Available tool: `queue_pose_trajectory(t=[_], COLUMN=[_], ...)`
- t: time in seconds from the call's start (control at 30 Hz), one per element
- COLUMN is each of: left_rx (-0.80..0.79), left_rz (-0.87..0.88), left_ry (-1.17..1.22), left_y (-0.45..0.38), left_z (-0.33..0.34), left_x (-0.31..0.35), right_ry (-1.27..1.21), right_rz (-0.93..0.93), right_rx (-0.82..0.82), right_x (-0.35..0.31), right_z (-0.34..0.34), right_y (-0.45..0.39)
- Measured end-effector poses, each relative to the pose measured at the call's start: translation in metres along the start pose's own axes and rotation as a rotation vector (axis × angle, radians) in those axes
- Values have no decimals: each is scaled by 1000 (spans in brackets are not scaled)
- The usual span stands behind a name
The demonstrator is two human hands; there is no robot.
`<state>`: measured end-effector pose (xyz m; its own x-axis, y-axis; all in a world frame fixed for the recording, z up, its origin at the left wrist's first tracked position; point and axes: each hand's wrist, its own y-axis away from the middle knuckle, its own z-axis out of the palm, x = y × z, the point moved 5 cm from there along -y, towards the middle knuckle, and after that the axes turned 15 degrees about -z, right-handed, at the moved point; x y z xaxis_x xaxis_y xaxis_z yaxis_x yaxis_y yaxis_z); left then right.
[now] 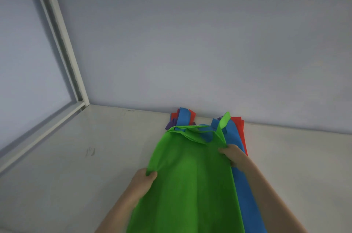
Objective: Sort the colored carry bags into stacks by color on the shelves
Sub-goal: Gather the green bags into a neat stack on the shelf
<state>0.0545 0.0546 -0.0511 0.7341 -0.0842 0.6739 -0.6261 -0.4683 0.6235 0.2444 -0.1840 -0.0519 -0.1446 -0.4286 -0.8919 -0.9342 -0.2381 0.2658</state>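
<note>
Pinching the green bag (pixel 190 175) at both side edges, left hand (pixel 144 181) and right hand (pixel 233 156) likely peel it off the mixed pile (pixel 245 194) for color sorting on the shelf (pixel 76 166).

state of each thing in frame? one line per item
green bag: top of the pile, flat, gripped at both side edges
blue bag: under the green bag, right edge showing
red bag: lower in the pile, only the right edge and handles visible
purple bag: mostly hidden, a corner shows at the left
left hand: pinches the green bag's left edge
right hand: fingers curled on its right edge
</note>
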Motion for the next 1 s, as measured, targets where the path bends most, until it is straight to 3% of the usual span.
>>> queue_pose_trajectory(t=[0.17,0.37,0.6,0.77,1.0], left_rx=[-100,-95,-10,49,147], left_rz=[30,64,166,229,-100], left_ry=[-46,-50,43,338,-14], left_y=[-7,-27,-43,-52,-116], left_z=[-15,-80,-231,-344,-339], left_x=[-3,-8,-8,-4,-92], right_ry=[21,-115,-152,-454,-7], right_rz=[93,-16,-171,-313,-22], right_rx=[-77,-148,-72,-121,-72], right_x=[-3,-46,-143,-227,-127], right_z=[17,84,190,259,342], right_y=[13,23,-7,-12,-39])
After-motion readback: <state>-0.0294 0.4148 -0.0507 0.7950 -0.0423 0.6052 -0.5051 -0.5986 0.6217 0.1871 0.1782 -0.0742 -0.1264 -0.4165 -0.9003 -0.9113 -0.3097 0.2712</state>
